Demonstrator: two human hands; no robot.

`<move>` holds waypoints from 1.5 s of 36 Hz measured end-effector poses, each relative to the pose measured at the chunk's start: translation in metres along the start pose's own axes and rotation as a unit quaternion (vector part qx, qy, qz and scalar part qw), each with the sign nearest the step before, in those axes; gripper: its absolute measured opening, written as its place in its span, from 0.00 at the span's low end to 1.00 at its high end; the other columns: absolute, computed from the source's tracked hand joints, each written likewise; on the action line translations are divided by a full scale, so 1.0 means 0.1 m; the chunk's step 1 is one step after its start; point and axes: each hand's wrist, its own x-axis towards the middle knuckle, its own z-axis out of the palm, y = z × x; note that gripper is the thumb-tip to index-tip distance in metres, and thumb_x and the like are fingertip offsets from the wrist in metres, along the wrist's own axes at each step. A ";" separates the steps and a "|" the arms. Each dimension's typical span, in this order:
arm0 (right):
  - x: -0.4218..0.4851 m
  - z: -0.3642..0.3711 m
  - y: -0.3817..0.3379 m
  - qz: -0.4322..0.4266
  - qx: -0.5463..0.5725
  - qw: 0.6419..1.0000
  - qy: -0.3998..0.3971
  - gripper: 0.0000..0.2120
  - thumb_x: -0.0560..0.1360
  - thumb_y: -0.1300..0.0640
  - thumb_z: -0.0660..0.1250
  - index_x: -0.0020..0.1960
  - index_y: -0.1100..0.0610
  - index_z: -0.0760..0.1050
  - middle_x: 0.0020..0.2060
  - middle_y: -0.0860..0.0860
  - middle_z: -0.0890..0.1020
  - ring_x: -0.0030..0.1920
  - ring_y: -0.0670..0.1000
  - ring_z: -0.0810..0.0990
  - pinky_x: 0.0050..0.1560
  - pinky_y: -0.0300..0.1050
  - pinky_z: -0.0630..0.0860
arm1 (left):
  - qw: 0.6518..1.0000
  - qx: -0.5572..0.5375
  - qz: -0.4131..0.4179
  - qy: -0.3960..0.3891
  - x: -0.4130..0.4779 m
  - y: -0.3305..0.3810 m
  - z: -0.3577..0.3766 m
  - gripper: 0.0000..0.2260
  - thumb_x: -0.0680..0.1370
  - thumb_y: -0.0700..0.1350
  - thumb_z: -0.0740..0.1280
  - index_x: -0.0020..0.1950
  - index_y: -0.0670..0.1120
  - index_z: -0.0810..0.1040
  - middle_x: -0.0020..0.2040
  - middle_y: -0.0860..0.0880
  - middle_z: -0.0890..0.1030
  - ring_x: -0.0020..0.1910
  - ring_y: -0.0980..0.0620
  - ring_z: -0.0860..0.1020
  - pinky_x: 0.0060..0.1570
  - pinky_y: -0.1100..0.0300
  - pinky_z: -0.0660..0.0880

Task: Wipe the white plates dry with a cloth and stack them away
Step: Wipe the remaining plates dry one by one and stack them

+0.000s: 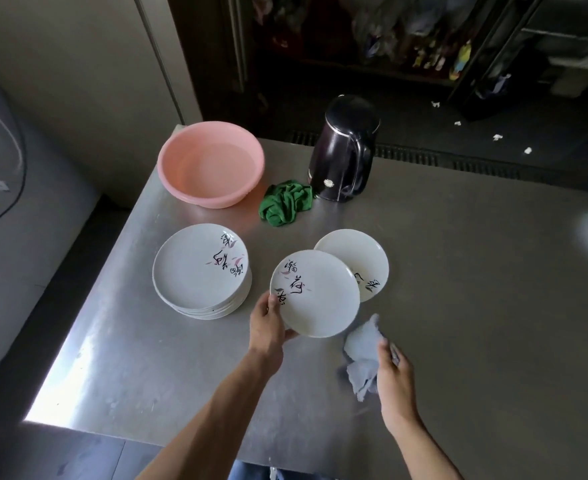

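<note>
My left hand (269,326) grips the near-left rim of a white plate (320,299) with black painted characters, held a little above the steel table (476,306). My right hand (394,379) holds a crumpled pale blue cloth (363,355) just right of and below that plate, apart from it. Another white plate (358,254) lies flat on the table behind the held one, partly covered by it. A stack of several white plates (200,271) stands to the left.
A pink basin (213,164) holding water sits at the table's far left corner. A bunched green cloth (283,206) lies beside a black electric kettle (342,157). The table's left edge and near edge drop to the floor.
</note>
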 end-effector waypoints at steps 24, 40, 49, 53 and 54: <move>0.18 0.01 -0.03 0.126 0.155 0.980 -0.016 0.10 0.82 0.55 0.64 0.58 0.51 0.83 0.57 0.47 0.84 0.64 0.51 0.79 0.71 0.62 0.69 | 0.988 0.130 -0.015 0.076 0.68 -0.16 0.86 0.14 0.86 0.44 0.61 0.67 0.42 0.81 0.59 0.40 0.82 0.44 0.49 0.79 0.43 0.50 0.85; 0.29 -0.04 -0.10 0.195 0.184 0.963 -0.030 0.11 0.81 0.52 0.64 0.59 0.50 0.82 0.58 0.47 0.84 0.63 0.52 0.79 0.67 0.60 0.73 | 0.962 0.256 0.021 0.095 0.69 -0.12 1.02 0.15 0.85 0.47 0.56 0.50 0.45 0.81 0.47 0.44 0.81 0.29 0.51 0.80 0.38 0.46 0.85; 0.33 0.12 -0.15 0.190 0.216 0.956 -0.054 0.11 0.82 0.54 0.63 0.60 0.53 0.81 0.58 0.52 0.84 0.62 0.55 0.81 0.67 0.63 0.73 | 0.973 0.216 -0.073 0.023 0.70 -0.06 1.01 0.18 0.79 0.31 0.57 0.68 0.37 0.75 0.68 0.38 0.74 0.61 0.36 0.78 0.33 0.54 0.84; 0.31 0.22 -0.20 0.192 0.214 0.955 -0.069 0.12 0.82 0.53 0.63 0.61 0.54 0.81 0.59 0.53 0.84 0.62 0.57 0.80 0.68 0.64 0.72 | 0.964 0.247 -0.094 -0.010 0.73 -0.04 0.98 0.21 0.80 0.32 0.55 0.72 0.39 0.74 0.70 0.39 0.73 0.64 0.38 0.76 0.49 0.47 0.85; 0.31 0.25 -0.21 0.194 0.216 0.954 -0.074 0.12 0.82 0.53 0.63 0.61 0.54 0.81 0.59 0.54 0.84 0.62 0.57 0.80 0.67 0.64 0.72 | 0.961 0.258 -0.098 -0.018 0.74 -0.03 0.97 0.21 0.80 0.32 0.55 0.72 0.39 0.73 0.70 0.39 0.72 0.63 0.38 0.76 0.51 0.47 0.85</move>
